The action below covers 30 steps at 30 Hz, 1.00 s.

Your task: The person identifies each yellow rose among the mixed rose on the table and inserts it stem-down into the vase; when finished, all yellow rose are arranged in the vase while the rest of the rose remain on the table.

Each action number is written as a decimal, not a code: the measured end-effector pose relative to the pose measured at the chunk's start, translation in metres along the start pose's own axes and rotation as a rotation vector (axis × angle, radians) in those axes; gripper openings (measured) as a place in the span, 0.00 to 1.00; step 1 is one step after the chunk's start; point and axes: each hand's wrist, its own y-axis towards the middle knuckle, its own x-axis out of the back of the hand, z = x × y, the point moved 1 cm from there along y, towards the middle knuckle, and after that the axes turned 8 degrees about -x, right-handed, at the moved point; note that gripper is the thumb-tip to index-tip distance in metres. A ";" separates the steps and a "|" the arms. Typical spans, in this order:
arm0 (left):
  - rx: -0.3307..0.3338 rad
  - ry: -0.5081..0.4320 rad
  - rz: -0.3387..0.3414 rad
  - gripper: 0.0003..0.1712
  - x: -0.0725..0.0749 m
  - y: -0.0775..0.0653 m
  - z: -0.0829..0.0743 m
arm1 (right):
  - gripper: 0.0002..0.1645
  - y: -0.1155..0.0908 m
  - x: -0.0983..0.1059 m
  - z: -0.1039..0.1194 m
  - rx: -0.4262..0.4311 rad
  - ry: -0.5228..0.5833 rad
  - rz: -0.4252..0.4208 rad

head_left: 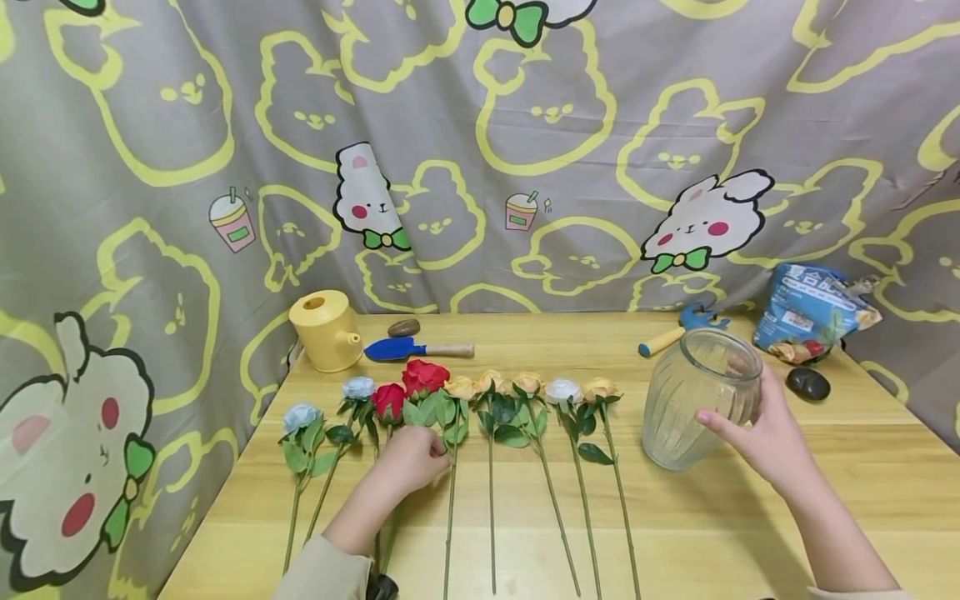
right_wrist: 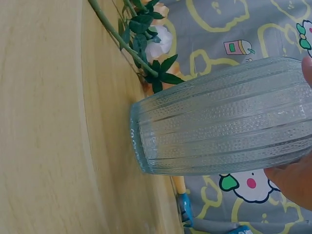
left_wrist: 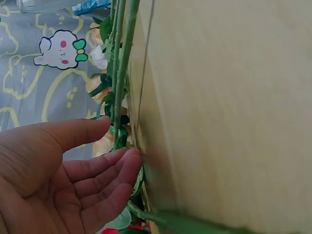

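Observation:
My right hand [head_left: 776, 433] grips a clear ribbed glass vase [head_left: 686, 408] near its rim, thumb on the near side. The vase leans at the right of the flower row; the right wrist view shows its base [right_wrist: 138, 139] close over the wood. My left hand [head_left: 416, 458] is beside the stem [head_left: 451, 525] of a peach rose [head_left: 460, 387]. In the left wrist view its thumb and loosely bent fingers [left_wrist: 105, 175] stand apart with nothing between them. Red roses [head_left: 425, 377] lie just beyond this hand, blue ones [head_left: 302, 417] further left, a white one [head_left: 563, 391] to the right.
Behind the flowers are a yellow watering can [head_left: 327, 333], a blue trowel [head_left: 393, 348] and a brown stone [head_left: 404, 327]. At the back right lie a blue hand rake [head_left: 701, 317], a blue bag [head_left: 806, 308] and a black stone [head_left: 808, 383]. A patterned curtain [head_left: 450, 283] borders the table.

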 end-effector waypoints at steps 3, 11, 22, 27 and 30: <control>0.019 -0.033 0.029 0.16 -0.002 0.004 0.000 | 0.49 -0.001 0.000 -0.001 0.005 -0.007 -0.007; 0.055 -0.124 0.138 0.18 -0.002 0.014 0.004 | 0.48 -0.004 0.000 -0.001 0.007 -0.007 -0.014; 0.180 -0.328 0.088 0.15 -0.010 0.022 0.016 | 0.46 -0.001 -0.001 -0.001 0.014 0.003 0.010; 0.230 -0.459 0.105 0.11 -0.014 0.024 0.019 | 0.46 0.000 -0.001 -0.001 0.018 0.009 0.010; 0.256 -0.517 0.106 0.09 -0.015 0.025 0.020 | 0.46 -0.001 -0.001 -0.001 0.016 -0.011 0.010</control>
